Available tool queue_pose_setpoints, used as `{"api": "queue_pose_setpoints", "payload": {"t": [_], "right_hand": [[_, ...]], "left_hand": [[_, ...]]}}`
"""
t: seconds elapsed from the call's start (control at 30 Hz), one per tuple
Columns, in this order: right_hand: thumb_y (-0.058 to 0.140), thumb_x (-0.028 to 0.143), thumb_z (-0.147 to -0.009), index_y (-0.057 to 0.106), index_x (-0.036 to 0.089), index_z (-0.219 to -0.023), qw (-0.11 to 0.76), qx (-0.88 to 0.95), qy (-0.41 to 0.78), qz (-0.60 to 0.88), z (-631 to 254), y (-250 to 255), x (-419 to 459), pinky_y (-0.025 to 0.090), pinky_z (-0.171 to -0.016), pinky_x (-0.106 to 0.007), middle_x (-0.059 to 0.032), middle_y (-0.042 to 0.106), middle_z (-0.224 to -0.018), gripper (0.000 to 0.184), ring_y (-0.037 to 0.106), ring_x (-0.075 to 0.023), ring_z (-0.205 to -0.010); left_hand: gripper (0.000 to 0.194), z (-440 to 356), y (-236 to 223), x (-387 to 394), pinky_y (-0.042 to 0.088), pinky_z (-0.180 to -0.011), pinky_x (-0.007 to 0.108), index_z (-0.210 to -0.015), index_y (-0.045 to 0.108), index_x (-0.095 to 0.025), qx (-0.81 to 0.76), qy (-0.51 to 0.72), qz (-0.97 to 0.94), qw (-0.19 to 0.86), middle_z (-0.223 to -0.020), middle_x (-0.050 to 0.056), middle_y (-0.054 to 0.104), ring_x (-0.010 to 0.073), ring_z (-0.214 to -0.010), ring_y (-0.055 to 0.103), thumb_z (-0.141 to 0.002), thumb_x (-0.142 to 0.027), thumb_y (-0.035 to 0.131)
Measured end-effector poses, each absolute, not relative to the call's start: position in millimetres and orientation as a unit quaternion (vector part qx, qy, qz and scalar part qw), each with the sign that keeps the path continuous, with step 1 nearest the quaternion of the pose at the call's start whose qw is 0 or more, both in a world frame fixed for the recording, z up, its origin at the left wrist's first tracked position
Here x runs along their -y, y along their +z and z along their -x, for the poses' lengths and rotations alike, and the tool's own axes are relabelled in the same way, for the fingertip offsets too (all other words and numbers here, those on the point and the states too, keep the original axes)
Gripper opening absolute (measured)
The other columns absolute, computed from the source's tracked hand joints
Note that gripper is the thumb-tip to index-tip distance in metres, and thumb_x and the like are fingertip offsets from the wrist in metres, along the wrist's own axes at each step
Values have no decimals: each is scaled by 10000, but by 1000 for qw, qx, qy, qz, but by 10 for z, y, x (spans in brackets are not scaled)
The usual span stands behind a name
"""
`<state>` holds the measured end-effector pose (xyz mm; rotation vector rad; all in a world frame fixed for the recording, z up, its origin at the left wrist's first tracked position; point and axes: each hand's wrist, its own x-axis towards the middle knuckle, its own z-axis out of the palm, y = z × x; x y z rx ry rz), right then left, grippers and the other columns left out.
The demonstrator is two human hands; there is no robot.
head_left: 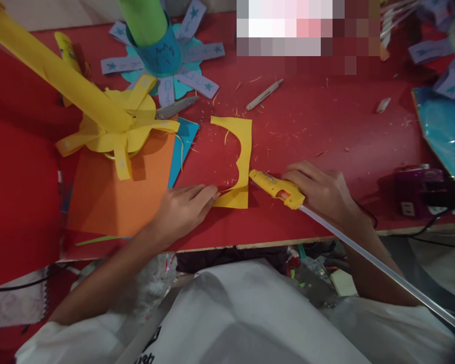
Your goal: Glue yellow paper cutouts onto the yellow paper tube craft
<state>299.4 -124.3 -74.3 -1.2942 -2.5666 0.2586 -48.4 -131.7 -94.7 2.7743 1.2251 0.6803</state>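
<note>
My left hand (184, 207) rests on the red table (307, 136), fingers pressed together on the lower left corner of a cut yellow paper piece (238, 156). My right hand (322, 189) grips a yellow glue gun (276, 188), its nozzle pointing left at the yellow paper's lower right edge. A long clear glue stick (379, 265) runs out of the gun's back toward the lower right.
An orange sheet (117, 192) over a blue sheet (184, 146) lies at left, under a yellow paper flower with a long tube stem (98, 108). A blue flower with a green tube (155, 45), scissors (174, 107), a white stick (263, 94), a purple power strip (420, 189).
</note>
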Motion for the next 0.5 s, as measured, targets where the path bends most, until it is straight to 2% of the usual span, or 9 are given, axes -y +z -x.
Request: {"api": "queue_pose_setpoints", "payload": {"t": [0.33, 0.5], "right_hand": [[484, 349, -1152, 644, 216, -937, 115, 874, 189, 433, -3040, -766, 1317, 347, -596, -320, -47, 662, -894, 299, 645, -172, -741], [531, 333, -1137, 629, 203, -921, 120, 880, 231, 396, -3079, -821, 1328, 333, -589, -319, -24, 610, -867, 270, 587, -144, -671]], "left_hand": [[170, 485, -968, 1318, 341, -542, 274, -969, 675, -200, -412, 259, -874, 9, -701, -25, 749, 117, -580, 687, -1115, -234, 595], [186, 494, -971, 1334, 352, -553, 307, -981, 674, -202, -408, 226, -885, -4, -728, -21, 756, 135, -592, 688, -1122, -220, 555]]}}
